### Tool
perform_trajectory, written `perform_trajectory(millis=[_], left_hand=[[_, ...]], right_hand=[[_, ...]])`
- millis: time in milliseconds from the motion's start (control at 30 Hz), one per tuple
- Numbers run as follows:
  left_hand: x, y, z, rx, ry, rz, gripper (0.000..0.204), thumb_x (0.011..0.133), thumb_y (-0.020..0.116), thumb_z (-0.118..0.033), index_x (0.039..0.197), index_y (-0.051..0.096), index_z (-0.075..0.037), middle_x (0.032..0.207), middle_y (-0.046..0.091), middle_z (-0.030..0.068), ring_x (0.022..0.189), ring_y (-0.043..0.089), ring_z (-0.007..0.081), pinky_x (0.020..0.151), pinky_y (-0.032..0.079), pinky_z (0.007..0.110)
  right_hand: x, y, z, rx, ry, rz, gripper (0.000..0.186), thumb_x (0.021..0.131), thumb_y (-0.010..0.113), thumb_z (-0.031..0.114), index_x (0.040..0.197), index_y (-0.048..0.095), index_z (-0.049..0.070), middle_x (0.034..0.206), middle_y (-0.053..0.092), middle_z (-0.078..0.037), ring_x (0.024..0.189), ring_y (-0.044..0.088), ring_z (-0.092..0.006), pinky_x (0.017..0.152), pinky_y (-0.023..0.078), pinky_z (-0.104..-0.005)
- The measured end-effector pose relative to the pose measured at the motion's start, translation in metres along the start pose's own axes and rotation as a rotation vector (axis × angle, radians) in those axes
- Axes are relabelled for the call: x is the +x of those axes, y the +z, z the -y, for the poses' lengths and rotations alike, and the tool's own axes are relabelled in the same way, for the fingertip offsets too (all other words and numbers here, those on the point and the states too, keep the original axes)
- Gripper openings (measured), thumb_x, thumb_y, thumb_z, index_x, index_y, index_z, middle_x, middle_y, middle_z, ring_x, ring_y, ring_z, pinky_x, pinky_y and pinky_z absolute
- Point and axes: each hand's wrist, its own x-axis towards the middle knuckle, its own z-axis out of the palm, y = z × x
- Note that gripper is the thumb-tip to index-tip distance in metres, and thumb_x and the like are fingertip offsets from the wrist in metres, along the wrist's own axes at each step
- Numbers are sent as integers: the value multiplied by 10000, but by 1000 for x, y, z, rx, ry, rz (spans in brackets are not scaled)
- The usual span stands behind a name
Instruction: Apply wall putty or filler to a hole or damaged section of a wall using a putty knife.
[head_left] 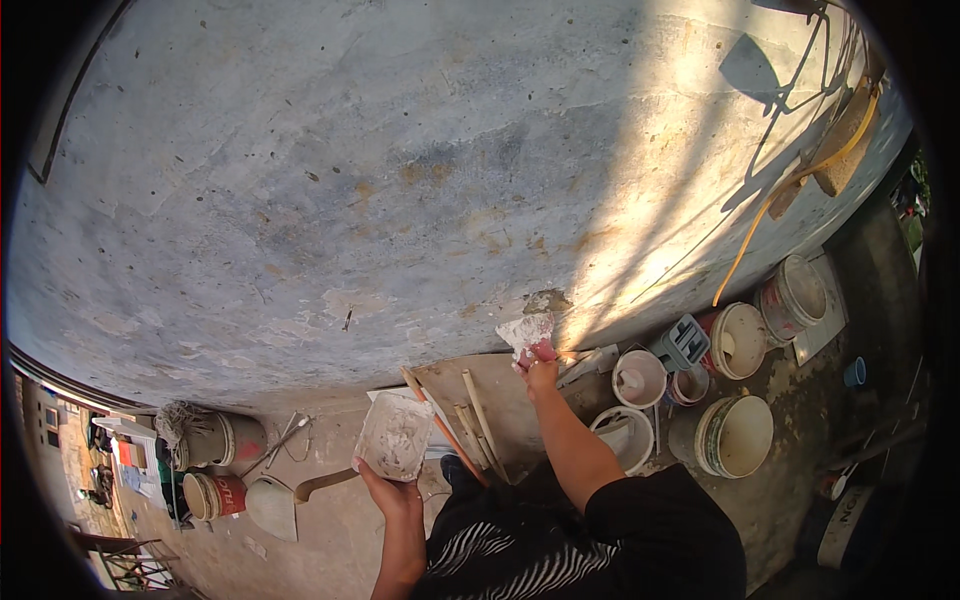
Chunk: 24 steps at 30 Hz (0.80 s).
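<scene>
My left hand (393,493) grips the near edge of a shallow rectangular tray (364,432), its fingers partly hidden underneath. Wet, pale plaster (398,430) is smeared inside the tray. To the right, my right hand (541,376) is closed around a plaster-caked putty knife (536,350), whose reddish surface shows near my fingers. Its coated end is close to the low part of the grey, patchy wall (400,200), by a dark damaged spot (547,300). Whether the blade touches the wall I cannot tell.
Buckets (742,436) and a grey container (682,343) stand at the right. Wooden sticks (480,415) lie between my arms. A long-handled tool (272,508) and a red-and-white bucket (213,495) are at the left. A yellow hose (745,250) hangs on the wall.
</scene>
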Motion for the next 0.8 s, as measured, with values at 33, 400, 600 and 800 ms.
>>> perform_trajectory(millis=[33, 400, 600, 800], left_hand=[[1, 0, 1, -3, 3, 1, 737, 1010, 360, -630, 1546, 290, -129, 1563, 366, 107, 1402, 421, 324, 1062, 450, 501], [10, -5, 11, -7, 4, 24, 781, 973, 375, -692, 1533, 311, -151, 1531, 414, 103, 1339, 492, 330, 949, 500, 543], [13, 0, 16, -42, 15, 33, 785, 972, 395, -687, 1524, 318, -134, 1512, 431, 111, 1307, 518, 332, 909, 525, 513], [17, -5, 15, -73, 26, 40, 787, 970, 400, -687, 1522, 323, -130, 1504, 439, 119, 1294, 530, 338, 907, 529, 517]], right_hand=[[-1, -13, -4, 2, -4, -3, 389, 984, 436, -14, 1345, 507, 110, 1288, 587, -60, 1024, 650, -234, 771, 619, -413], [-63, -1, 22, 97, 69, 177, 254, 1032, 464, 112, 1270, 547, 141, 1177, 644, -69, 987, 669, -279, 892, 566, -474], [-69, 28, 46, 145, 54, 195, 237, 1037, 448, 136, 1232, 546, 43, 1099, 650, -156, 982, 674, -312, 880, 586, -483], [-69, 46, 54, 231, 10, 170, 189, 1026, 466, 152, 1160, 560, 57, 1011, 659, -143, 972, 672, -319, 902, 585, -468]])
